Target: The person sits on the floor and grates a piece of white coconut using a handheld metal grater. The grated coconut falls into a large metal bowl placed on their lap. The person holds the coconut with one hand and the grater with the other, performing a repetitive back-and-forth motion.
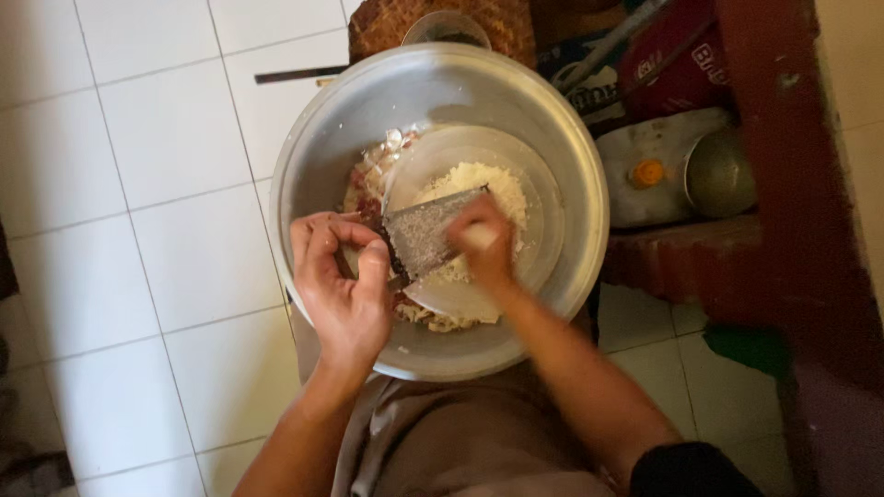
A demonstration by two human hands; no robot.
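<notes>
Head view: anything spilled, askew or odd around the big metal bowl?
Nothing looks spilled. The grated white heap sits on the small plate inside the big metal bowl. The left hand holds the grater tilted over it; the right hand is blurred. The floor tiles beside the bowl show no scraps.

A red package (677, 64) with pale lettering is seen at the top right, leaning inside a red-brown shelf (681, 258). Just left of it, a dark printed bag (575, 78) with white lettering is partly hidden behind a metal rod (612, 41).
</notes>
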